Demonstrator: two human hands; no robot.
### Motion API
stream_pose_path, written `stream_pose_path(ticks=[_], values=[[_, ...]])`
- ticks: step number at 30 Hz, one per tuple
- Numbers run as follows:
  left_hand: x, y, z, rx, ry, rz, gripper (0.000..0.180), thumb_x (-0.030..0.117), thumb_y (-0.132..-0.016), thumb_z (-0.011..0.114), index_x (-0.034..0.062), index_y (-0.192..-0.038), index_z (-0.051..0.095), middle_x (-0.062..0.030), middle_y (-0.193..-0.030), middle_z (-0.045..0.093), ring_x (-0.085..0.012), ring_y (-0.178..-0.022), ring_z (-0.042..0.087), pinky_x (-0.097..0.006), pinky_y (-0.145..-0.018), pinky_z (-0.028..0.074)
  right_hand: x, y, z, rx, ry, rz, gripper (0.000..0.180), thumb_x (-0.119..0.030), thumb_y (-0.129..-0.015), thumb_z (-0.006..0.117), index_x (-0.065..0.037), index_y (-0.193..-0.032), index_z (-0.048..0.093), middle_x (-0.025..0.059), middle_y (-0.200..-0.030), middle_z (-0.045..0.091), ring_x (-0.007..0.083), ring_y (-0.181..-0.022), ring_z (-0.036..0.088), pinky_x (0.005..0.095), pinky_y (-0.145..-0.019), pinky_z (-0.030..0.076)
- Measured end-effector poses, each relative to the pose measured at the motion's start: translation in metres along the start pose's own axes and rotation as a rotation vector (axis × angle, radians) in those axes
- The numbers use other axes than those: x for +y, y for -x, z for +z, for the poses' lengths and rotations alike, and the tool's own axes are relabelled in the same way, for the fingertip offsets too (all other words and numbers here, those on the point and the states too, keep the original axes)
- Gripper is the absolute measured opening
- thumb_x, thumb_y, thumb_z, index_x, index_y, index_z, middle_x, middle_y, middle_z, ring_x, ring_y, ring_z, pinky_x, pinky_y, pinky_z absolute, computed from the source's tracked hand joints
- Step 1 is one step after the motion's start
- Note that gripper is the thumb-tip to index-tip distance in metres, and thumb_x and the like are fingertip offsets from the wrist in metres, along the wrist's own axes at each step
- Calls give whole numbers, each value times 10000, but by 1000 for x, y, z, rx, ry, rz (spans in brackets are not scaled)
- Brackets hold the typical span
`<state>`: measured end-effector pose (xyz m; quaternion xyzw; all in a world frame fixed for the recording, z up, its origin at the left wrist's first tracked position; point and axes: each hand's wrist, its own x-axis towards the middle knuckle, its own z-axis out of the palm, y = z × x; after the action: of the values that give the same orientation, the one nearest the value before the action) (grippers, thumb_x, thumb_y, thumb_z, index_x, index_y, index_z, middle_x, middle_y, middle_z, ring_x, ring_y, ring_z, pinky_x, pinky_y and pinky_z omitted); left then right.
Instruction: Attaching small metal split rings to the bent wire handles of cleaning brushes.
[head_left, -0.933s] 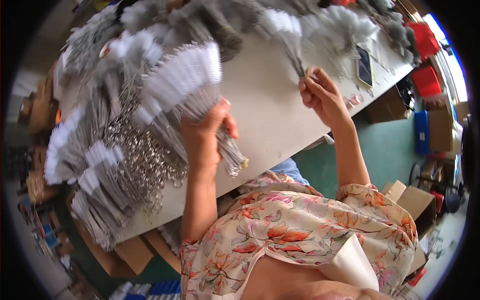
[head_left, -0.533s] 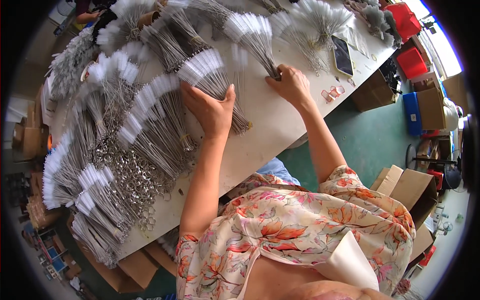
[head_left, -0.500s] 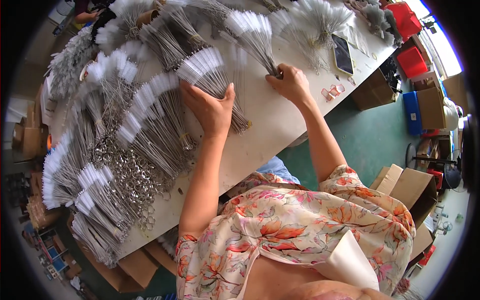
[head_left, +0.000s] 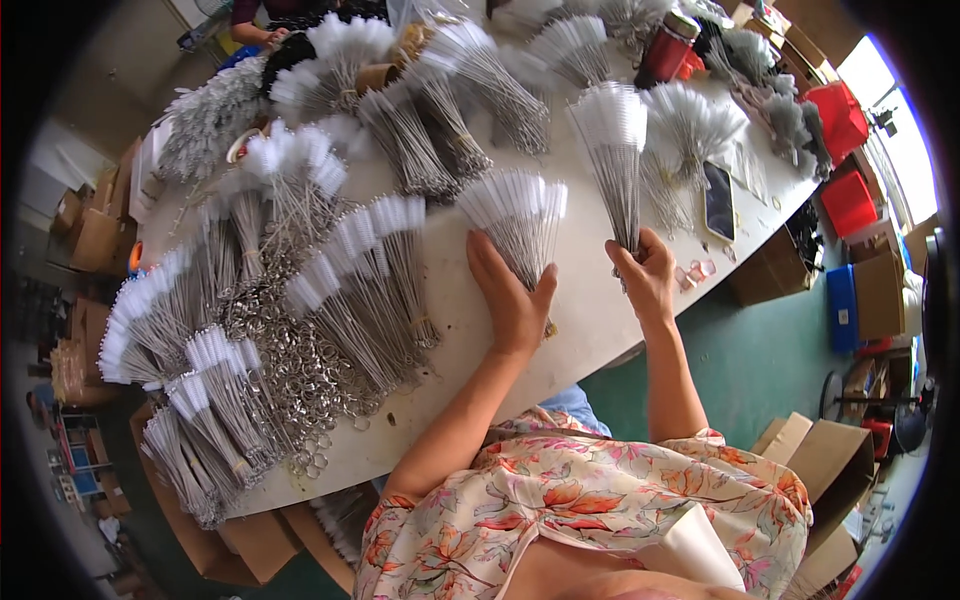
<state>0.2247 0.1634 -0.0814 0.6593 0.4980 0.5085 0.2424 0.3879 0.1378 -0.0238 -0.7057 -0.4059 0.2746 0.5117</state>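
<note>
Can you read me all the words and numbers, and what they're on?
None can be read.
Blue bin: its white label is too small to read.
Phone: dark screen, no readable text.
Brush bundle in the right hand: no writing shows.

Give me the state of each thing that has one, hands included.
Left hand: spread open against a brush bundle
That brush bundle: bristle ends fanned out
Right hand: closed on another bundle's wire end
Right-hand bundle: bristle end spread
Phone: screen dark
Metal rings: loosely heaped
</note>
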Motion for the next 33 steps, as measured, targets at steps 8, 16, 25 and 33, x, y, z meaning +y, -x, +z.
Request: stream_pose_path(ticks=[8, 16, 25, 33], values=[[43, -19, -73, -95, 640, 18, 956, 275, -726, 748, -5, -1394, 126, -210, -1418, 151, -329, -1340, 161, -436, -1093, 156, -32, 33, 21, -139, 3, -304, 247, -79, -690, 702, -5, -692, 467, 52, -610, 465, 102, -511, 473, 261, -438, 348], [47, -67, -141, -560, 1947, -606, 579, 273, -787, 646, -103, -1127, 366, -151, -1031, 475, -138, -624, 493, -236, -519, 480, -97, 92, 57, -585, 61, -814, 291, -97, -705, 715, -32, -972, 619, 87, -718, 523, 215, -563, 498, 324, -502, 404], [31, -57, -144, -576, 2313, -648, 863, 153, -774, 633, -133, -1334, 42, -105, -879, 402, -81, -510, 432, -169, -387, 419, -94, 98, 73, -286, 235, -1235, 332, -49, -588, 668, -142, -906, 652, -8, -662, 411, 111, -540, 466, 246, -420, 389], [32, -53, -145, -643, 2291, -671, 496, 357, -776, 625, -51, -923, 384, -97, -862, 432, -71, -469, 391, -183, -424, 394, -117, 103, 65, -316, 362, -1411, 370, -88, -549, 633, -11, -911, 654, 1, -608, 304, 99, -459, 392, 247, -365, 322]])
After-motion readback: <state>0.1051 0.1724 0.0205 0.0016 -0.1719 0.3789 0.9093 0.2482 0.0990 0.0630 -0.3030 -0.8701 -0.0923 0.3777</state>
